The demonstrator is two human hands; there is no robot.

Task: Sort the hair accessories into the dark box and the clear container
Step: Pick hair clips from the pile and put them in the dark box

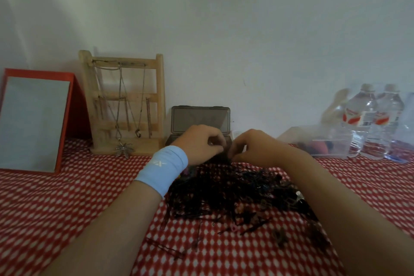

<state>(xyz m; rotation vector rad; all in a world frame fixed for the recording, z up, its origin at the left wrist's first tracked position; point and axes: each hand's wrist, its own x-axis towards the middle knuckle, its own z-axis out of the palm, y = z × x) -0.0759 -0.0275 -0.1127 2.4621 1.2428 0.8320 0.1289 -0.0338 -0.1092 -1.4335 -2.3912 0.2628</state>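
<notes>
Left hand (199,142) and right hand (255,148): fingers of both are curled, fingertips meeting, pinching the far end of one pile of dark hairpins and small clips (235,188). The exact piece pinched cannot be made out.

The pile lies mid-tabletop on the red-and-white patterned cloth (67,197); the right forearm covers its right side. Piece count: too tangled and blurred to tell.

One light blue wristband (163,167) sits on the left wrist.

One dark plastic box (200,120) stands at the far edge, just behind the hands, lid upright; its interior is hidden.

One clear plastic container (322,139), far right, holds blurred red and dark items.

Two clear water bottles (361,119) stand beside it.

Far left: one wooden jewellery stand (125,96) and one red-framed mirror (33,123).
</notes>
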